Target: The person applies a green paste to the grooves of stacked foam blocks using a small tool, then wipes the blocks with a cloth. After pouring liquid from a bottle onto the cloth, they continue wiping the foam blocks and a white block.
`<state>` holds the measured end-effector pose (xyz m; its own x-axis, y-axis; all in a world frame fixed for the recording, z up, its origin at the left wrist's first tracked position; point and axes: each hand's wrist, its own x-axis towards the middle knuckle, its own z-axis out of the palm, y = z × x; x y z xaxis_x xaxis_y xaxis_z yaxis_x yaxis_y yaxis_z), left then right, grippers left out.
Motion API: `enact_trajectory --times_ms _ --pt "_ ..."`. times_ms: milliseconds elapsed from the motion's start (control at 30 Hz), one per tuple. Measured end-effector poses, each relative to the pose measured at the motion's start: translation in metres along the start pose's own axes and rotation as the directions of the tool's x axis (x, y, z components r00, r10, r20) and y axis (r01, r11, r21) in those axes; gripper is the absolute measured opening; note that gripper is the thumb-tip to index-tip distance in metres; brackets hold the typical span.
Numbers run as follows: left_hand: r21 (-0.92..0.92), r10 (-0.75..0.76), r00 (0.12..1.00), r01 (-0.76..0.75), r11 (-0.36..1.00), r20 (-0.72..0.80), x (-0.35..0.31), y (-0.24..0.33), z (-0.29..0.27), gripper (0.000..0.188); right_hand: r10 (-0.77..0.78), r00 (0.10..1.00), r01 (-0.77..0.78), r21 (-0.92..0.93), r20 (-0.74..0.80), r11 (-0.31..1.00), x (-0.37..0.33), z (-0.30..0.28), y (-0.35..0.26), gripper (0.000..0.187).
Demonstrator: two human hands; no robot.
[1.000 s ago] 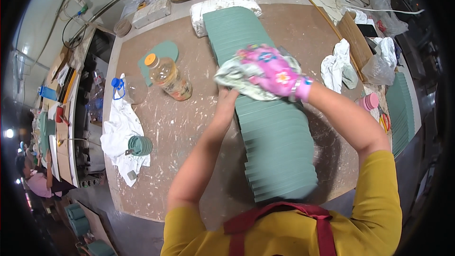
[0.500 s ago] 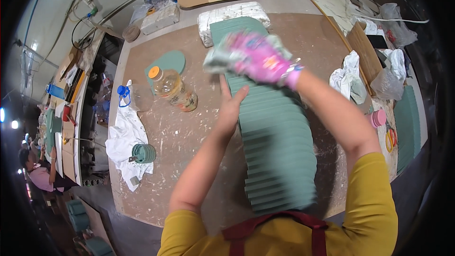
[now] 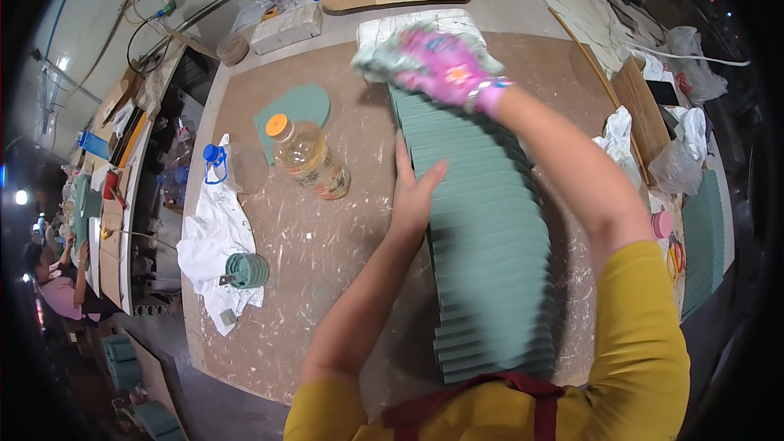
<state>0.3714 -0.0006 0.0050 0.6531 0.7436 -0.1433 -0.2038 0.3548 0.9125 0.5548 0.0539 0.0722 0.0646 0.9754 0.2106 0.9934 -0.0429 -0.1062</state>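
A long row of overlapping green sheets (image 3: 490,220) fans out along the table toward me. My left hand (image 3: 415,192), bare, rests against its left side with fingers stretched out and the thumb spread over the sheets' edges. My right hand (image 3: 445,69) wears a pink flowered glove and is closed on a crumpled pale green-and-white cloth (image 3: 380,61) over the far end of the row. Behind it lies a white wrapped block (image 3: 420,20), partly covered by the cloth. Motion blurs the glove and cloth somewhat.
Left of the row stand an orange-capped bottle (image 3: 314,159) and a blue-capped clear container (image 3: 229,165). Near them are a loose green piece (image 3: 302,106), a white cloth (image 3: 214,237) and a green roll (image 3: 247,270). Scissors (image 3: 676,257) lie right; a co-worker (image 3: 61,290) is far left.
My right hand with the cloth has moved slightly farther away, toward the row's far end. My left hand stays on the left side of the sheets. The whole view has shifted a little.
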Motion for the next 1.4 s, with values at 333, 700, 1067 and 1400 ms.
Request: enact_trajectory --times_ms 333,700,1067,1400 --pt "-0.014 0.07 0.997 -0.07 0.997 -0.016 -0.003 -0.006 -0.002 0.081 0.289 0.957 -0.224 0.539 -0.038 0.812 -0.054 0.003 0.116 0.045" --pt "-0.027 0.081 0.996 -0.08 0.996 0.029 -0.005 0.001 -0.005 0.077 0.367 0.883 -0.459 0.373 0.295 0.806 -0.039 0.016 0.128 0.047" --pt "0.043 0.083 0.996 -0.084 0.996 0.024 0.002 0.0 0.005 0.076 0.24 0.964 -0.227 -0.11 0.117 0.968 -0.186 -0.008 0.095 0.039" --pt "0.71 0.491 0.862 -0.265 0.653 -0.129 -0.011 -0.023 -0.035 0.049 0.029 0.999 -0.028 -0.015 0.017 0.999 -0.224 0.011 0.127 0.048"
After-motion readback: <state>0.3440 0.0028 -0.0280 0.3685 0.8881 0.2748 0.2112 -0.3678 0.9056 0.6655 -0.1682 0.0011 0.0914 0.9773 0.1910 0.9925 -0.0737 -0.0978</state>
